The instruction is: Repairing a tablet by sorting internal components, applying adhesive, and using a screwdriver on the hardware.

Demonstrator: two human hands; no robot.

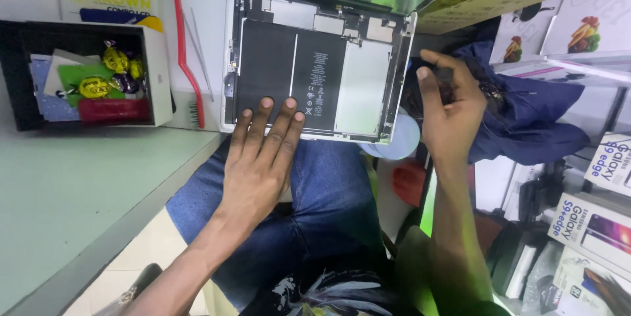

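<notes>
Countertop [79, 178]: one opened tablet [315, 66], two hands [263, 152].

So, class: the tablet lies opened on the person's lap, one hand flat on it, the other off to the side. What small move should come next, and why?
Probably bring the right hand, which pinches a small dark tool clear of the casing, over to the tablet's exposed right edge. The left hand already presses flat on the black battery, steadying it, and the screen is lifted back.
</notes>
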